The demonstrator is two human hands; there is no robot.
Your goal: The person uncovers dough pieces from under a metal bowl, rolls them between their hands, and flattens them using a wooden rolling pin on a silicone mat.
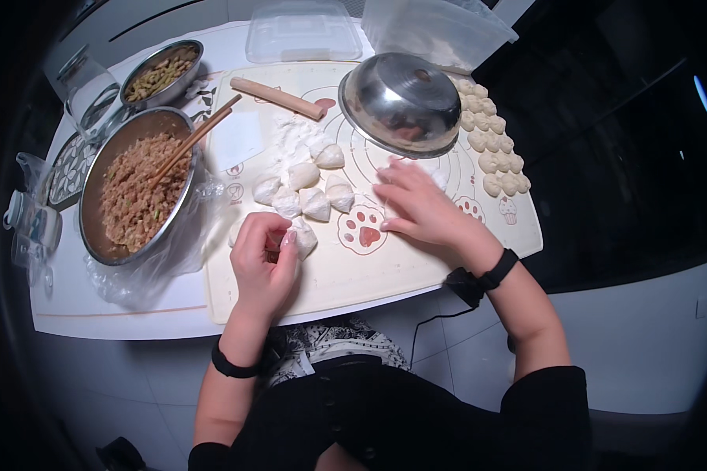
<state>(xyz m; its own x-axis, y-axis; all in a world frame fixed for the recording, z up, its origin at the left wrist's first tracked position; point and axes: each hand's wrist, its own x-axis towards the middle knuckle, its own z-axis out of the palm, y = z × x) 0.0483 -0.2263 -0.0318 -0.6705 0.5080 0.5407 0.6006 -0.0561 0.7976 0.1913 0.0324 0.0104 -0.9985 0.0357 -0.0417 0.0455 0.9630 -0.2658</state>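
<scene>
My left hand (265, 256) is curled over floured dough pieces at the near left of the cream pastry mat (353, 279); its fingers hide whether it holds one. Just beside it lies a dough piece (304, 238), and several more dough pieces (315, 203) are grouped beyond. My right hand (415, 203) reaches over the mat, fingers apart, by a patch of flour below an upturned steel bowl (406, 100). Part of that hand's underside is hidden. Rows of shaped dumplings (492, 141) lie along the mat's right side. A wooden rolling pin (277, 98) rests at the back.
At the left stand a steel bowl of minced filling (141, 194) with wooden chopsticks (197, 138) in it, a smaller bowl of green-yellow food (162, 76), a glass jug (88, 91) and crumpled plastic wrap (153, 279). Clear plastic containers (303, 29) sit at the back.
</scene>
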